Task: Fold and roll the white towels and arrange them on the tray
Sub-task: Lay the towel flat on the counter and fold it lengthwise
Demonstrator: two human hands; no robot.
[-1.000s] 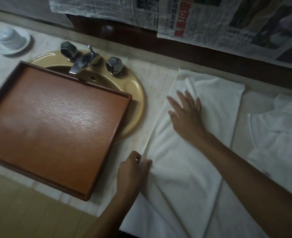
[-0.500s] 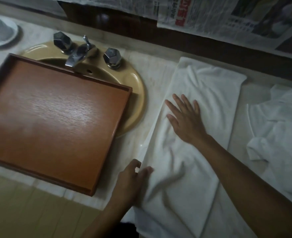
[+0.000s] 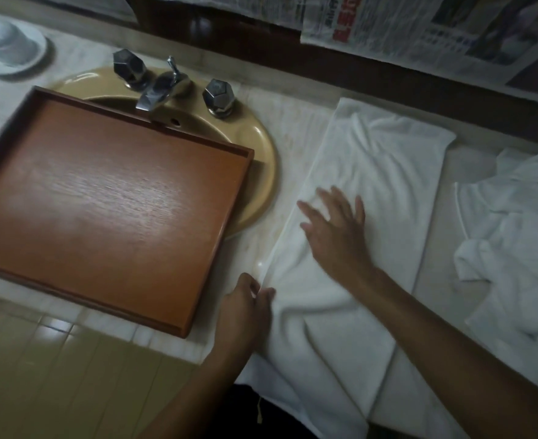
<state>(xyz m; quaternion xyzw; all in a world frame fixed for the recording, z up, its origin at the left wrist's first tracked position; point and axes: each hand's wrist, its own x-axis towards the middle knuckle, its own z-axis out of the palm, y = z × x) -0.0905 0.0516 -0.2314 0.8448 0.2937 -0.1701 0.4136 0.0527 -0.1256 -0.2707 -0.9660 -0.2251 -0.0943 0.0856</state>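
A pale marble counter [image 3: 296, 128] fills the frame. On its left half a rectangular brown wooden tray [image 3: 103, 201] lies over a mustard-yellow oval sink [image 3: 261, 147]. Right of centre, a long folded white towel [image 3: 388, 172] runs from the back wall to the lower edge; more crumpled white towels [image 3: 514, 242] lie at the right edge. The right hand [image 3: 337, 236], fingers straight and spread, rests flat on the folded towel. The left hand [image 3: 245, 308] pinches that towel's left edge at lower centre
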